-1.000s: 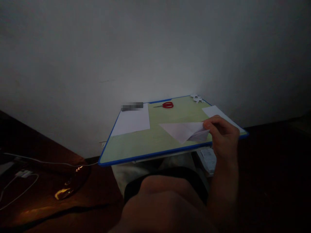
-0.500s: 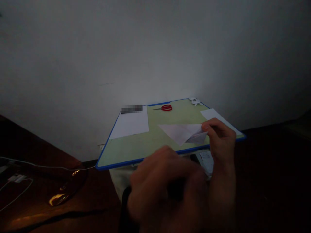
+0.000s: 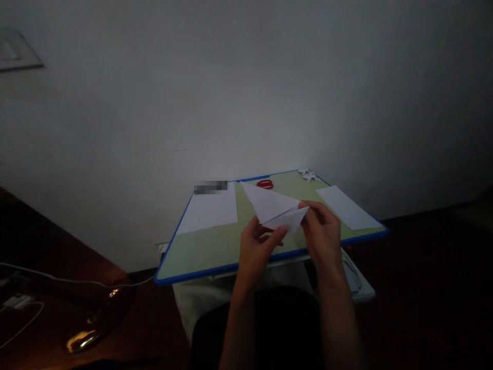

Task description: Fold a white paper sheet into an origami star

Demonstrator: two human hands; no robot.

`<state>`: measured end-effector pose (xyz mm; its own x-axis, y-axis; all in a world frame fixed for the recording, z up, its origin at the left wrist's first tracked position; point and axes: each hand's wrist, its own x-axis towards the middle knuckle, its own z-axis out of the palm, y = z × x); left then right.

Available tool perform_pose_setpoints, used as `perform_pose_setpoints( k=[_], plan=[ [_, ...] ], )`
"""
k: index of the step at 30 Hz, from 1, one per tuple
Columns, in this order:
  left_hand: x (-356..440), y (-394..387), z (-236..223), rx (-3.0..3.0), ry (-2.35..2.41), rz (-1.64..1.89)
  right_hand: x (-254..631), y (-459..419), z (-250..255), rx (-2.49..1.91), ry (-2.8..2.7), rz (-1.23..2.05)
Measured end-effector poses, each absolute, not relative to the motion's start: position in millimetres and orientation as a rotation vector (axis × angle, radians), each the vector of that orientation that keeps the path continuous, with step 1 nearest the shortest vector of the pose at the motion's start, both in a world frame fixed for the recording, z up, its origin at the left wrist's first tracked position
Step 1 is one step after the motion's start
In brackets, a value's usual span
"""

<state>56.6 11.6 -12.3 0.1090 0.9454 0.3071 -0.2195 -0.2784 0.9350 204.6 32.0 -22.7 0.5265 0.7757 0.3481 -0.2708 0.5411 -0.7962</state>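
Note:
A folded sheet of white paper (image 3: 269, 202) is held up above the near part of the table, one long point aimed at the far left. My left hand (image 3: 259, 246) grips its lower edge, thumb on the front and fingers behind. At the right corner, my right hand (image 3: 321, 228) pinches the paper between thumb and fingers; some fingertips are hidden behind it. Beyond the paper lie red-handled scissors (image 3: 265, 184), their blades covered by it.
The pale green table (image 3: 204, 255) has a blue rim. A white sheet (image 3: 211, 210) lies at left with a blurred-out object (image 3: 210, 187) at its top; another sheet (image 3: 348, 208) lies at right. Small folded white paper pieces (image 3: 307, 174) sit in the far right corner. A wall stands behind.
My left hand, raised close to the camera before, has come to the paper and now grips it. The paper has turned, its long point swinging away from me. The view has shifted slightly.

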Motion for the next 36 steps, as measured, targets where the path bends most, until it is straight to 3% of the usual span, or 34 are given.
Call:
perform_pose_setpoints(
  k=[4,7,13,17,25,36],
  plan=[
    [65,14,-14,1.194,0.802,1.523,203,31,-24,-0.797,-0.892,0.767],
    [61,14,-14,1.229,0.874,1.549,210,21,-19,-0.837,-1.061,0.639],
    [54,8,-13,1.659,0.947,1.442,213,2,-9,-0.862,-1.569,0.459],
    [53,7,-14,1.799,0.985,1.378,209,5,-9,-0.852,-1.453,0.535],
    [52,13,-14,1.474,0.880,1.528,216,5,-9,-0.895,-1.034,0.709],
    [46,18,-12,1.240,0.838,1.741,224,9,-17,-0.780,-1.013,0.936]
  ],
)
